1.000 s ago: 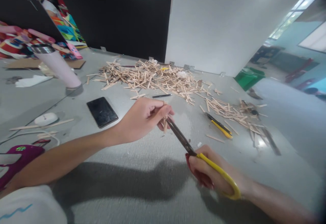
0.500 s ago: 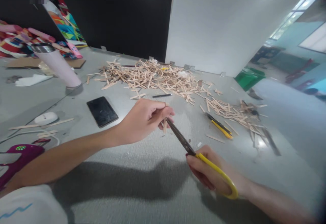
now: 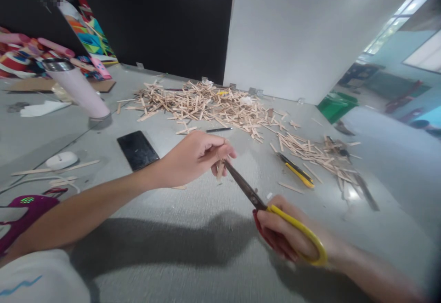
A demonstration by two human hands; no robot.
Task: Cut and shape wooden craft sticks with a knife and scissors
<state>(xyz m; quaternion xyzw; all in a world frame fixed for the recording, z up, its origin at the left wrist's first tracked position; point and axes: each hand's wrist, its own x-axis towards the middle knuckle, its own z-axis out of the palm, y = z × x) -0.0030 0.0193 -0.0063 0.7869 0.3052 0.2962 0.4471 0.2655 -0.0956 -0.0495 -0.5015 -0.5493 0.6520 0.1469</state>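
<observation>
My left hand is closed in a pinch on a small wooden stick, whose lower part shows below the fingers. My right hand grips scissors with dark blades and a yellow handle loop; some red shows on the other side of the handle. The blade tips reach the stick at my left fingertips, and the blades look almost together. How the stick sits between them is hidden by the fingers. A black phone lies just behind my left wrist.
A heap of wooden sticks spreads along the back, with more sticks to the right. A yellow utility knife and a metal ruler lie right. Left stand a pink tumbler and a white mouse.
My left hand has shifted slightly left with the stick, and the scissor blades have moved with it. A sliver of wood now shows below my left wrist.
</observation>
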